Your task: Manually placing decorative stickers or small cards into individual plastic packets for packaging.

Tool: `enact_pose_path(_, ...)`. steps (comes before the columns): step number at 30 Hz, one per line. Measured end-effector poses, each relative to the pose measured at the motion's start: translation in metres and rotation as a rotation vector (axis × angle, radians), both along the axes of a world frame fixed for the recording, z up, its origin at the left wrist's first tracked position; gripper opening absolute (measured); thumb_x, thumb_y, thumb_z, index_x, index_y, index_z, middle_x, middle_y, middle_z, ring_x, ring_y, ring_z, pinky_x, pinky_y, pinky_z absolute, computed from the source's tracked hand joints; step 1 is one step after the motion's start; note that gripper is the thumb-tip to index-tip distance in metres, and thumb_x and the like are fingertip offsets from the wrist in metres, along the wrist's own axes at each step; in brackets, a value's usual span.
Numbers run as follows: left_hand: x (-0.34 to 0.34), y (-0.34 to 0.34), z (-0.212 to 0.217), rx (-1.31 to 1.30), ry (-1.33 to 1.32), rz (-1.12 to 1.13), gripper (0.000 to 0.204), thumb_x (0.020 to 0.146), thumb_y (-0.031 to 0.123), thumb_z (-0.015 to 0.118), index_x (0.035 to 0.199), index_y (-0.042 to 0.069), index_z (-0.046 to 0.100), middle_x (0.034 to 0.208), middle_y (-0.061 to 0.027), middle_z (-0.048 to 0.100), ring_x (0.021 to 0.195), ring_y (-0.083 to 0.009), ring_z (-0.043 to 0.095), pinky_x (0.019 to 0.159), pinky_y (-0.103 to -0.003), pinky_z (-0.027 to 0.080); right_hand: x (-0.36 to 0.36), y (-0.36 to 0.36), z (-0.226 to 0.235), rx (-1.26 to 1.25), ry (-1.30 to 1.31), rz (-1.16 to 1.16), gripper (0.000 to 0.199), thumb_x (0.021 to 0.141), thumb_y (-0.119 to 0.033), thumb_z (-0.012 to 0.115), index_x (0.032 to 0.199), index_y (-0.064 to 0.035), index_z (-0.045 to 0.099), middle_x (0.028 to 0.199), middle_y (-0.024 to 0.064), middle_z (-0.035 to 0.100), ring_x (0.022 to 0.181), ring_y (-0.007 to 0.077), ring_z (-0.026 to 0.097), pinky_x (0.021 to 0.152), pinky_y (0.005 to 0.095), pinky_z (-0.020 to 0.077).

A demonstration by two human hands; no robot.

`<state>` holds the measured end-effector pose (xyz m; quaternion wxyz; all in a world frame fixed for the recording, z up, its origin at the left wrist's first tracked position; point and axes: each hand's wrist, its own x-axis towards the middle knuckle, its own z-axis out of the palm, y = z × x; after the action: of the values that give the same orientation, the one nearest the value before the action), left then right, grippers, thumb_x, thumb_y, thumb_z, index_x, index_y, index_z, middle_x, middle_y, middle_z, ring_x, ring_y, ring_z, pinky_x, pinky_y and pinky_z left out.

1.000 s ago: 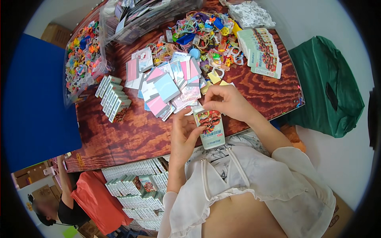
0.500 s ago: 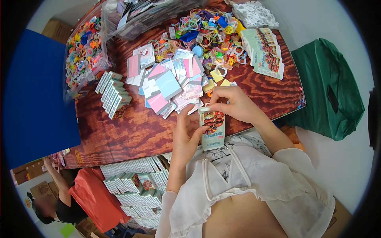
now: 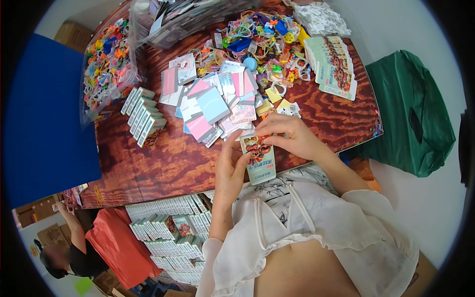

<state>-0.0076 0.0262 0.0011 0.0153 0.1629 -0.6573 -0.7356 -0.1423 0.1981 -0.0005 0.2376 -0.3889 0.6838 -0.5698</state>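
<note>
A flat pale-green printed box (image 3: 261, 170) with a red and brown picture is held upright-tilted at the table's front edge. My left hand (image 3: 230, 166) grips its left side, thumb on the front face and fingers behind. At the box's top end, my right hand (image 3: 292, 136) has thumb and fingers closed on the edge, which hides the flap there. Just beyond my hands lies a pile of pink, blue and white cards and small packets (image 3: 213, 106), with a few yellow pieces (image 3: 273, 94) beside it.
Finished-looking small boxes (image 3: 146, 119) stand in a row at left. Flat box blanks (image 3: 336, 72) fan out at right. Behind are colourful trinkets (image 3: 257, 37), a clear bin (image 3: 106, 69) and white packets (image 3: 321, 20). Stacked boxes (image 3: 168, 247) sit below left; a co-worker (image 3: 81, 247) is beyond.
The flap that stood up at the box's top is now folded down under my right fingers. The box has tilted and shifted slightly left.
</note>
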Motion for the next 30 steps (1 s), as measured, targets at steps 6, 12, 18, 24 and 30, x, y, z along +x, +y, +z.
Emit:
enact_pose_path(6,0.001,-0.009,-0.009,-0.075,0.059,0.025,0.045,0.099,-0.001,0.05,0.143,0.003,0.042,0.109,-0.009,0.062,0.094,-0.012,0.062,0.079,-0.025,0.051,0.002,-0.009,-0.01,-0.058,-0.49,-0.115,0.017,0.088,-0.004,0.067,0.104,-0.0003,0.07,0.099,0.0055,0.067,0.093,0.0141,0.063,0.08,0.0269,0.0504)
enact_pose_path(12,-0.003,-0.014,-0.001,-0.424,0.243,0.109,0.098,0.074,0.005,0.08,0.153,0.003,0.021,0.154,-0.0181,0.031,0.139,-0.0244,0.039,0.11,-0.035,0.038,0.0,-0.051,-0.01,-0.274,-0.99,-0.221,0.018,0.093,-0.009,0.065,0.109,-0.003,0.061,0.099,0.0056,0.067,0.087,0.0151,0.068,0.071,0.0296,0.0565)
enact_pose_path(18,0.007,-0.02,0.003,-0.185,0.335,0.421,0.085,0.074,0.001,0.081,0.143,0.002,0.032,0.148,-0.0167,0.036,0.131,-0.0261,0.044,0.105,-0.039,0.043,0.005,-0.09,-0.016,0.194,-0.046,0.056,0.024,0.087,-0.013,0.068,0.107,-0.0009,0.063,0.1,0.0114,0.068,0.095,0.0242,0.067,0.071,0.0372,0.0536)
enact_pose_path(24,0.025,-0.033,-0.001,-0.254,0.111,0.391,0.075,0.075,0.0,0.078,0.14,0.003,0.042,0.125,-0.0079,0.053,0.107,-0.0161,0.056,0.086,-0.03,0.052,-0.027,-0.131,-0.036,0.098,1.049,-0.306,0.02,0.073,-0.004,0.063,0.093,-0.0016,0.064,0.109,0.0069,0.062,0.108,0.0262,0.055,0.086,0.0395,0.0462)
enact_pose_path(30,0.036,-0.043,-0.012,-0.408,-0.005,0.415,0.078,0.074,0.003,0.08,0.142,0.003,0.042,0.122,-0.0078,0.055,0.105,-0.0179,0.058,0.087,-0.032,0.051,-0.044,-0.122,-0.03,0.098,0.904,-0.011,0.023,0.074,-0.006,0.062,0.096,-0.0023,0.064,0.107,0.0125,0.066,0.099,0.0321,0.06,0.082,0.0406,0.0506)
